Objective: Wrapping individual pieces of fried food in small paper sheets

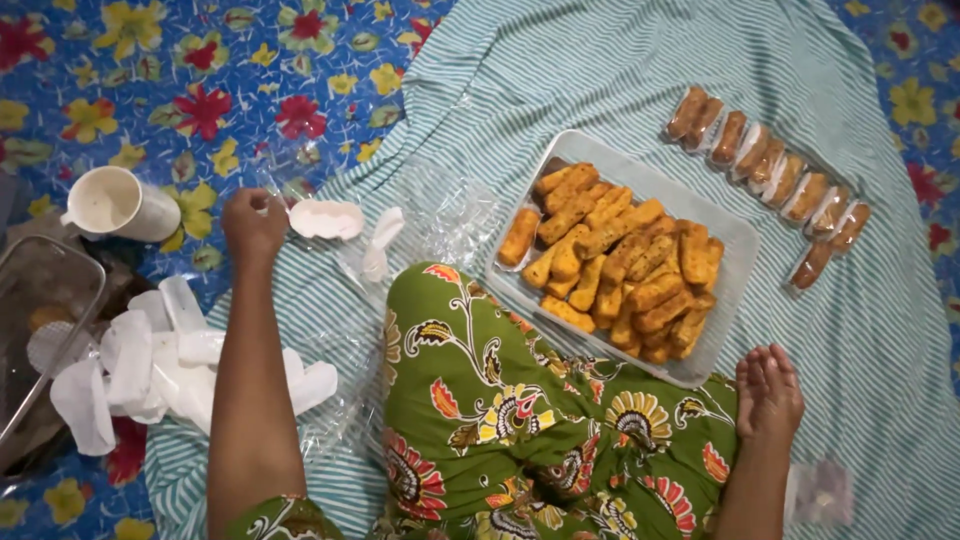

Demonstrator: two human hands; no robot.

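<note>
My left hand (254,222) is curled at the left edge of a small white paper case (326,220), which lies on the striped cloth (600,70), and seems to grip it. Clear plastic wrappers (440,215) lie just right of that case. A clear rectangular tray (738,240) heaped with golden fried sticks (620,265) sits ahead of my knee. My right hand (769,391) rests flat by the tray's near right corner, fingers straight and holding nothing.
A row of wrapped sticks (775,175) lies at the far right on the cloth. A white mug (118,204) stands at the left on the flowered mat (150,80). Loose white paper cases (140,365) pile beside a container (40,300).
</note>
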